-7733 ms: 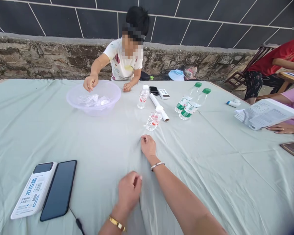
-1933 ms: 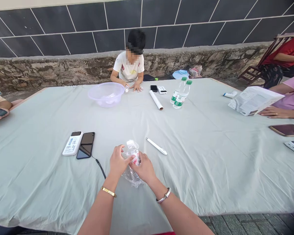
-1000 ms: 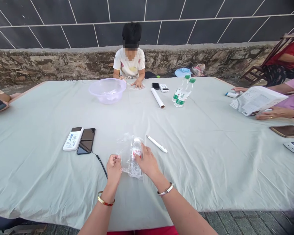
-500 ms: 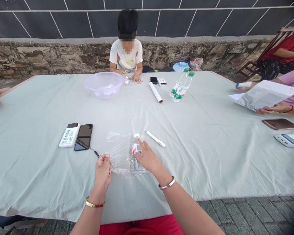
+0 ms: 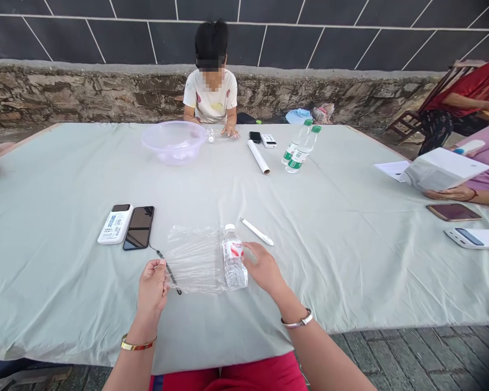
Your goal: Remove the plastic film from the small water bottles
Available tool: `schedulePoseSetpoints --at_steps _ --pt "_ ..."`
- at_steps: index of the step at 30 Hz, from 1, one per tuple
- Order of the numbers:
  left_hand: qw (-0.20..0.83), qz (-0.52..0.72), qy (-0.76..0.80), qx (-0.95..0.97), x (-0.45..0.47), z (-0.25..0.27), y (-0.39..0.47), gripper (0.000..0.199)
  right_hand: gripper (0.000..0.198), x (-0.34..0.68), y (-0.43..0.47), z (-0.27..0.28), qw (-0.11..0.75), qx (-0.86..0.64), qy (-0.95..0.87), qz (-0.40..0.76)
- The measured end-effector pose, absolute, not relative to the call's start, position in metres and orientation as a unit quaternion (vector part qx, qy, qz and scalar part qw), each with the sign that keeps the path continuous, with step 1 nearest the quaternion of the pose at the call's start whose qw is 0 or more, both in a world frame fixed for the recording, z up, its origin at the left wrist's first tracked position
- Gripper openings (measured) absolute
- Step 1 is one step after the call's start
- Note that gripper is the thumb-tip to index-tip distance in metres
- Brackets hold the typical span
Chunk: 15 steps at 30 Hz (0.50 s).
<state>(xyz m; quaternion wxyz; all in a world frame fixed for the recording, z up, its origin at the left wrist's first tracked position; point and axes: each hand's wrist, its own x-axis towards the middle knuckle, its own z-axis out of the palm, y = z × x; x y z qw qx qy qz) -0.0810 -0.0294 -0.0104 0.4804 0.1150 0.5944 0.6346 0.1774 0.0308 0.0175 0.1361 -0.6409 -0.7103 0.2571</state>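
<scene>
A sheet of clear plastic film [image 5: 195, 260] lies stretched across the cloth. My left hand [image 5: 152, 285] pinches its left edge, fingers closed. At the film's right end a small clear water bottle [image 5: 234, 260] with a white cap and a red-and-white label lies on its side. My right hand [image 5: 264, 266] is at the bottle's right side, fingers apart and curved; the fingertips are at the label. Whether they press on it I cannot tell. Just beyond that hand lies a white pen-like cutter [image 5: 256, 232].
A white power bank [image 5: 114, 225] and a black phone [image 5: 139, 228] with a strap lie to the left. Farther off are a purple basin [image 5: 173, 141], a white roll [image 5: 258, 156] and two green-capped bottles [image 5: 299, 155]. One person sits opposite; another at right holds a paper [image 5: 448, 168].
My left hand has moved left, drawing the film out wider. The bottle has turned so its label faces up, and my right hand has shifted right, off its top.
</scene>
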Motion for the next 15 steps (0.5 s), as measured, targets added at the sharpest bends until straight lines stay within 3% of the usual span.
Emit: schedulePoseSetpoints --at_steps 2,7,15 --pt "0.485 0.626 0.598 0.125 -0.081 -0.007 -0.031 0.047 0.053 0.169 0.029 0.016 0.111 -0.648 -0.706 0.264" --pt "0.474 0.625 0.598 0.165 -0.075 0.008 -0.037 0.041 0.096 0.126 0.033 0.019 0.048 -0.675 -0.711 0.193" --pt "0.437 0.643 0.617 0.122 -0.097 0.006 -0.039 0.042 0.087 0.171 0.032 0.033 0.029 -0.684 -0.660 0.308"
